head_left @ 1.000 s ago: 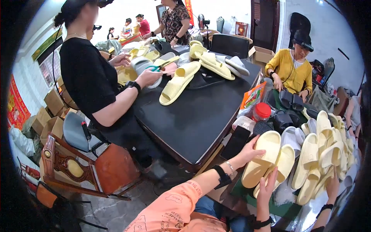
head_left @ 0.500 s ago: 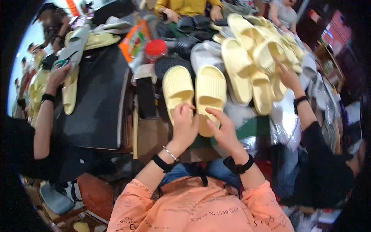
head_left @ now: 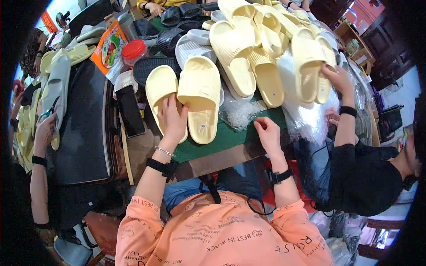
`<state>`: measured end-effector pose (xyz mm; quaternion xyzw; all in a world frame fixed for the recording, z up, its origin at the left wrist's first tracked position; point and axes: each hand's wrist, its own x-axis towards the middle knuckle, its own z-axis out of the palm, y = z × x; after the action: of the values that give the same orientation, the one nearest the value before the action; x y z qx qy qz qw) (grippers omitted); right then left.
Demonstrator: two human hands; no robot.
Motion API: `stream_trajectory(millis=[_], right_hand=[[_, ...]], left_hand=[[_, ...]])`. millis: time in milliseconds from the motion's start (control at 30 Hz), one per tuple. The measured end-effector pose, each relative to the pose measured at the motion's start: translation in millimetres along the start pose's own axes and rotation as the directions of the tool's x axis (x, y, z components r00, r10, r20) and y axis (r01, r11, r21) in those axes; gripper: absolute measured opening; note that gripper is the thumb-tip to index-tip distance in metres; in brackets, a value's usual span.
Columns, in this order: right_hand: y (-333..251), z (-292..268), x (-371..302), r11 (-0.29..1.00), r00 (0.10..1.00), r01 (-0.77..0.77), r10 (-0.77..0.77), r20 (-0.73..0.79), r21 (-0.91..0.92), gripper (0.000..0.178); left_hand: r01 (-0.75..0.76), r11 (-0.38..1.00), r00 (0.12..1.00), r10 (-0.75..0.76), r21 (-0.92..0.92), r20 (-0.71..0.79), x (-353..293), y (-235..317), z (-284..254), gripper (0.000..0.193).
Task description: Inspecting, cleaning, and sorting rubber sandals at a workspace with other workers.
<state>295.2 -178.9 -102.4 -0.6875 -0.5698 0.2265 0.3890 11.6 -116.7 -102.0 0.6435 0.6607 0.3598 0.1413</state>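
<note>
Two pale yellow slippers lie side by side in front of me, toes pointing away: a left slipper (head_left: 160, 82) and a right slipper (head_left: 202, 82). The right one has a small label on its heel and a small clear piece on its strap. My left hand (head_left: 173, 117) reaches into the left slipper's opening, fingers closed at its strap, the thumb against the right slipper. Apart from the pair, my right hand (head_left: 269, 135) hovers over the green mat (head_left: 195, 153) with fingertips pinched together; I cannot make out anything between them. Near it lies a heap of small clear plastic bits (head_left: 242, 114).
A pile of yellow slippers (head_left: 233, 42) stands beyond the bits. A co-worker's hand (head_left: 338, 80) on the right holds a yellow pair; another person's hand (head_left: 45, 128) on the left holds scissors. A phone (head_left: 130, 111), red-lidded jar (head_left: 134, 51) and orange packet (head_left: 108, 49) sit to the left.
My right hand has left the slippers and moved right, beside the plastic bits. My left hand stays at the left slipper. The right co-worker now holds a pair up from the pile.
</note>
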Motion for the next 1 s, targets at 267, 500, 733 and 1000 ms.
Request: stream_trajectory(millis=[267,500,733,1000], right_hand=[[-6.0,13.0,10.5,0.961,0.989,0.134,-0.145,-0.026,-0.240,0.013],[11.5,-58.7,-42.0,0.972,0.991,-0.058,0.084,0.109,-0.227,0.011],[87.8,-130.8,-127.6,0.891,0.735,-0.359,0.453,0.504,-0.277,0.017],[75.4,-114.7,-146.2,0.288,0.594,0.070,0.757,0.272,-0.955,0.019]], left_hand=[[0.006,1.000,1.000,-0.006,-0.017,0.025,-0.4,-4.5,-0.6,0.051],[0.024,1.000,1.000,-0.024,-0.016,-0.020,-2.1,-0.9,-1.0,0.048],[-0.057,0.998,0.995,0.054,-0.035,-0.083,-2.3,-1.0,1.5,0.042],[-0.068,0.995,0.986,0.055,-0.078,-0.154,-11.0,11.3,-11.7,0.041]])
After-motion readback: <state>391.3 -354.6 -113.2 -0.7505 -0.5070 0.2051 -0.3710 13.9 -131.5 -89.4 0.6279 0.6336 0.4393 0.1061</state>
